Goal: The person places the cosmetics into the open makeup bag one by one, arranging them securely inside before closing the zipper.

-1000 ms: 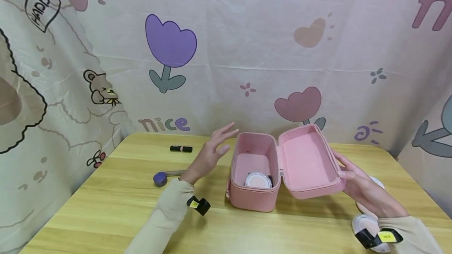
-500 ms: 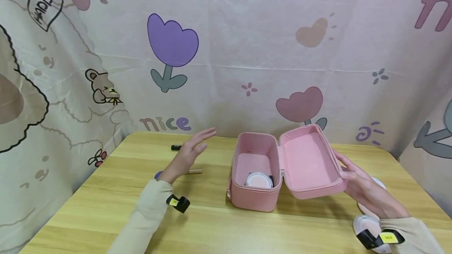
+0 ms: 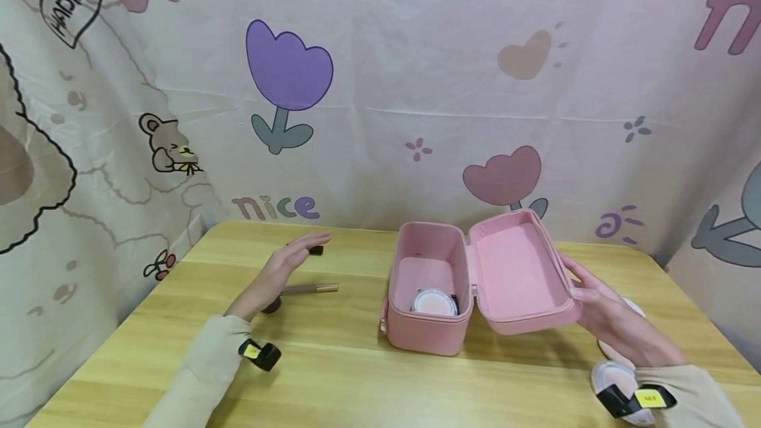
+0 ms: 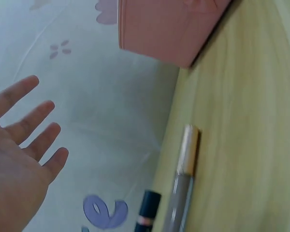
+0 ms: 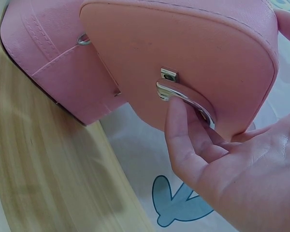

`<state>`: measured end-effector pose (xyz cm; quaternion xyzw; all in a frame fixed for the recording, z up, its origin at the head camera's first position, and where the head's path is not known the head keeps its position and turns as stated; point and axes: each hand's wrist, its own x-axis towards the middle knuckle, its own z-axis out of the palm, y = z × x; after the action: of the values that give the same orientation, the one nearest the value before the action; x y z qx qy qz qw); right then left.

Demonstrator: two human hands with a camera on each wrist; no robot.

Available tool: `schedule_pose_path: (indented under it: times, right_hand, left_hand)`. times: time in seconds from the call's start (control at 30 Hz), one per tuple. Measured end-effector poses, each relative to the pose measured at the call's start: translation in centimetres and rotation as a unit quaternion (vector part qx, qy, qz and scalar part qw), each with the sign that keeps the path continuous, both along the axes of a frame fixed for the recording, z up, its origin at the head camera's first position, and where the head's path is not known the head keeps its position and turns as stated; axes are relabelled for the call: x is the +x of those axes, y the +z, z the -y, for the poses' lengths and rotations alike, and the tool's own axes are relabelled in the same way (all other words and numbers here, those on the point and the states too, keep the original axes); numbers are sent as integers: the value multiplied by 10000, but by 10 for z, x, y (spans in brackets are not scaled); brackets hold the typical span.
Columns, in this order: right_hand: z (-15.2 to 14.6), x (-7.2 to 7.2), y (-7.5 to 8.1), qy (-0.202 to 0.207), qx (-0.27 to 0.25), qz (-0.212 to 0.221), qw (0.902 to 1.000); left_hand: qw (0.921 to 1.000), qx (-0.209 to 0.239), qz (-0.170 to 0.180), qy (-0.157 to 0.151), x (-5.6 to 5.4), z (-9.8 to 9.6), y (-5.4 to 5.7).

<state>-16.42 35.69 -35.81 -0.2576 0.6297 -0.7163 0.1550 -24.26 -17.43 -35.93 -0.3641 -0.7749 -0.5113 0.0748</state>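
Note:
A pink cosmetic case (image 3: 425, 337) stands on the table with its lid (image 3: 523, 273) swung out to the right. My right hand (image 3: 615, 319) holds the lid from outside; in the right wrist view its fingers curl at the carrying handle (image 5: 193, 100). Inside the case lies a round, clear-topped compact (image 3: 434, 302). My left hand (image 3: 270, 281) is raised with fingers extended and holds nothing. Near it lie a slim taupe tube with a gold end (image 3: 312, 288), a black tube with a pink band (image 4: 149, 208) and a dark round piece (image 3: 272, 306), both partly hidden.
Another round compact (image 3: 614, 376) lies at the right, partly covered by the right wrist camera. Behind it, the right forearm hides most of a pale round thing (image 3: 633, 307). A printed cloth (image 3: 380, 84) hangs behind the wooden table (image 3: 333, 375).
My left hand has moved left, away from the case and over the small items, uncovering the tube's gold end. My right hand and the lid stay put.

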Motion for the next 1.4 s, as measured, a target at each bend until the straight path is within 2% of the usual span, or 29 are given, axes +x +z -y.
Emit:
schedule_pose_path:
  times: [0.07,0.27,0.43,0.63,0.7,0.83,0.9,0.97,1.07,1.2,1.3,1.4]
  right_hand:
    - [0,0,0,4,4,-15,10000]
    - [-3,-1,1,123,-171,-49,9998]
    - [-3,-1,1,135,-209,-54,9997]
    - [0,-1,0,20,-56,34,10000]
    - [0,-1,0,13,-47,52,10000]
    - [0,-1,0,27,-87,66,9999]
    - [0,-1,-1,13,-79,60,10000]
    - [0,-1,-1,-27,-60,60,10000]
    - [0,-1,-1,-60,-19,53,10000]
    - [1,-1,-1,-26,-16,39,10000]
    - [1,-1,0,11,-36,20,10000]
    - [1,0,0,13,-59,26,10000]
  left_hand:
    - [9997,188,-15,-146,1,8,-2]
    - [9906,946,-93,-982,-1,27,-7]
    - [9909,1005,-35,-895,2,42,-13]
    - [9896,1104,9,-925,11,58,-22]
    - [9916,1014,27,-803,14,63,-24]
    - [9976,635,67,-261,18,75,-30]
    - [9987,468,186,-64,19,81,-34]
    - [9988,340,352,-11,18,87,-37]
    - [9946,420,846,-423,15,93,-42]
    - [9832,629,1375,-1024,12,98,-46]
    - [9796,661,1512,-1149,11,99,-48]
    - [9766,688,1690,-1136,12,100,-49]
